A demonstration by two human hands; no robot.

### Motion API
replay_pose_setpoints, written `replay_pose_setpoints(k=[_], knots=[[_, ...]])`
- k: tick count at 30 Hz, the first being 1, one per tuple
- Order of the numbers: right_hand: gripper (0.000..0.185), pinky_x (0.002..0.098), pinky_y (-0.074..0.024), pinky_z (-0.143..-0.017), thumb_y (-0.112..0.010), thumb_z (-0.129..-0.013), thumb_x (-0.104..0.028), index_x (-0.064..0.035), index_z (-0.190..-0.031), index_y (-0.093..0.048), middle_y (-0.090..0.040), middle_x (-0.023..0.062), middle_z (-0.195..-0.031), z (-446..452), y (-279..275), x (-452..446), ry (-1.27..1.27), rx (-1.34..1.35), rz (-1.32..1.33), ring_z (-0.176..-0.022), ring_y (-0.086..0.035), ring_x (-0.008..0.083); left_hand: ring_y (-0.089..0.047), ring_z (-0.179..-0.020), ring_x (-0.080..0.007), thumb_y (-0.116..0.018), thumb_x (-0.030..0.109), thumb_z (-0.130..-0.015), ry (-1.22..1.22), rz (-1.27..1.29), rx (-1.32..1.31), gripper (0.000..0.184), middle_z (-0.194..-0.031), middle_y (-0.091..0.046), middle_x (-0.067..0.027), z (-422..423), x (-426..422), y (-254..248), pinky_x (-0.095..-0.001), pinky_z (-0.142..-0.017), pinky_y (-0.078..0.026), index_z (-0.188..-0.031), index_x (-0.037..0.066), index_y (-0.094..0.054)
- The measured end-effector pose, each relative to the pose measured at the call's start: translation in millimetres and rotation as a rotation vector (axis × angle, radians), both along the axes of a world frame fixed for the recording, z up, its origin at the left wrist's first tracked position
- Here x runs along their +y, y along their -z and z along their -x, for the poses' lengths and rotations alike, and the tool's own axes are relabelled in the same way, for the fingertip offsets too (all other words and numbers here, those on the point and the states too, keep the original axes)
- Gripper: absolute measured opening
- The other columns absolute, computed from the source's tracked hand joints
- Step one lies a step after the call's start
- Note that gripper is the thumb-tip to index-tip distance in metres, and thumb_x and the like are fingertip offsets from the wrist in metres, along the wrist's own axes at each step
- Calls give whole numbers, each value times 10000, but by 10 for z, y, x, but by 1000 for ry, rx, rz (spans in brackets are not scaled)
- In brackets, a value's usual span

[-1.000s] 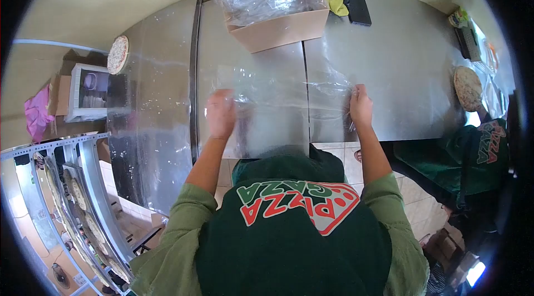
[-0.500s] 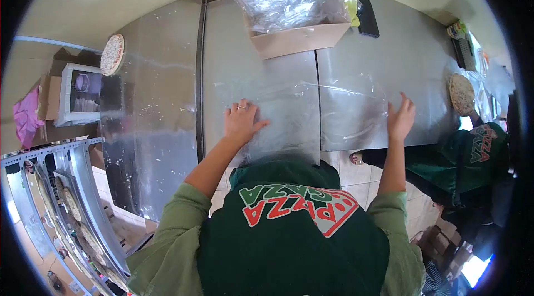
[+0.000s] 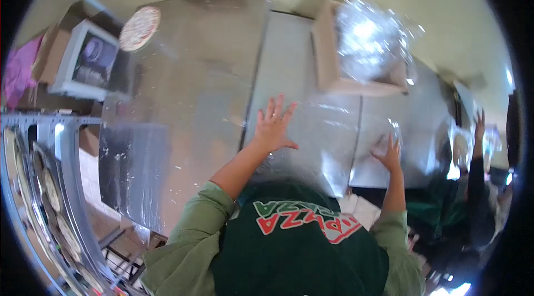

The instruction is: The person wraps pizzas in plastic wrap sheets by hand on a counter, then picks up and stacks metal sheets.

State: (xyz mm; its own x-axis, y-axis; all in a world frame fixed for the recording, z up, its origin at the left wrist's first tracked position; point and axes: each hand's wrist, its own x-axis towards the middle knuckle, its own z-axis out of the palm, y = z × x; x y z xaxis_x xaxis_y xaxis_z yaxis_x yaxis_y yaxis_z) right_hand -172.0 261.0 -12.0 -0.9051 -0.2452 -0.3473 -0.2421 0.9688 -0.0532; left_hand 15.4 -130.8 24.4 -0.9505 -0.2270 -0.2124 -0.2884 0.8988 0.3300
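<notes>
A clear plastic sheet or bag lies over the metal table in front of me. My left hand rests at its left side, palm down with the fingers spread. Near the right side of the plastic is my right hand, blurred, with thumb and fingers apart and nothing held. Beyond both hands stands a cardboard box heaped with crumpled clear plastic. The exact edges of the flat plastic are hard to make out.
A pizza sits at the table's back left. Trays with dough rounds fill the rack at the left. A white crate stands behind it. At the right a co-worker has a hand raised.
The view has swung to the left. My hands have gone from gripping the raised plastic to lying open beside it, with the sheet down on the table. The co-worker's hand is now raised.
</notes>
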Motion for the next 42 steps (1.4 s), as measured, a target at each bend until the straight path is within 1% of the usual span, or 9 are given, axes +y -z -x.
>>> replay_pose_setpoints(k=[4, 7, 11, 16, 21, 30, 33, 35, 42], knots=[[662, 451, -264, -1020, -608, -729, -166, -149, -1333, -339, -221, 253, -1379, -433, 154, -293, -216, 8, 343, -1265, -251, 399, -307, -1233, -344, -684, 494, -658, -487, -73, 619, 801, -1362, -287, -197, -65, -1235, 87, -433, -948, -325, -1304, 133, -376], [670, 422, -276, -1018, -594, -726, -113, -138, -1339, -324, -259, 254, -1362, -609, -25, -510, -100, 12, 269, -1254, -278, 395, -410, -1140, -216, -547, 368, -848, -1186, -978, 1179, 496, -1202, -461, -145, -349, -2631, 68, -368, -912, -346, -1205, 38, -444], [698, 410, -280, -1018, -593, -697, -68, -126, -1338, -323, -260, 246, -1366, -553, -126, -513, -134, -48, 301, -1255, -281, 390, -225, -1276, -269, -295, 641, -831, -1413, -1362, 1421, 851, -1438, -114, -165, -867, -4140, 287, -387, -960, -275, -1369, 0, -138], [741, 418, -286, -1016, -560, -650, -20, -130, -1341, -317, -255, 236, -1372, -524, -114, -486, -153, -71, 227, -1257, -282, 383, -319, -1142, -249, -220, 828, -672, -1562, -1705, 1447, 1074, -1320, -248, -169, -856, -4870, 257, -375, -914, -292, -1330, -20, -183], [727, 404, -269, -1033, -537, -639, -9, -131, -1327, -332, -279, 194, -1377, -510, -323, -694, -57, -142, 162, -1268, -277, 363, -360, -796, -197, -142, 911, -562, -1410, -1763, 1522, 1168, -1056, -402, -96, -671, -5218, 588, -321, -686, -308, -1230, -28, -331], [709, 396, -273, -1035, -535, -649, 20, -143, -1315, -352, -324, 188, -1354, -476, -174, -543, -88, -67, 188, -1260, -297, 350, -291, -1260, -342, -233, 652, -812, -939, -1866, 1780, 755, -1367, -336, -123, -196, -4424, 648, -528, -1018, -222, -1311, 100, -361], [638, 398, -301, -1012, -541, -656, 13, -114, -1267, -414, -397, 186, -1292, -410, -196, -507, -100, -49, 209, -1207, -360, 353, -327, -1245, -338, -269, 543, -847, 115, -2130, 1467, 659, -1368, -336, -128, -402, -4207, 860, -578, -999, -225, -1301, 73, -357], [551, 407, -335, -971, -549, -664, 4, -88, -1203, -477, -469, 182, -1194, -286, -197, -430, -135, -76, 225, -1116, -426, 358, -326, -1241, -346, -349, 471, -843, -617, -1979, 1529, 605, -1350, -360, -133, -475, -3798, 617, -552, -1011, -237, -1292, 66, -365], [453, 404, -391, -892, -588, -730, -132, -169, -1175, -512, -482, 170, -1090, -236, -80, -186, -19, 148, 266, -1042, -459, 341, -331, -1239, -332, -347, 454, -858, -714, -2112, 1002, 582, -1350, -359, -131, -646, -2224, 374, -537, -1018, -238, -1296, 70, -361]])
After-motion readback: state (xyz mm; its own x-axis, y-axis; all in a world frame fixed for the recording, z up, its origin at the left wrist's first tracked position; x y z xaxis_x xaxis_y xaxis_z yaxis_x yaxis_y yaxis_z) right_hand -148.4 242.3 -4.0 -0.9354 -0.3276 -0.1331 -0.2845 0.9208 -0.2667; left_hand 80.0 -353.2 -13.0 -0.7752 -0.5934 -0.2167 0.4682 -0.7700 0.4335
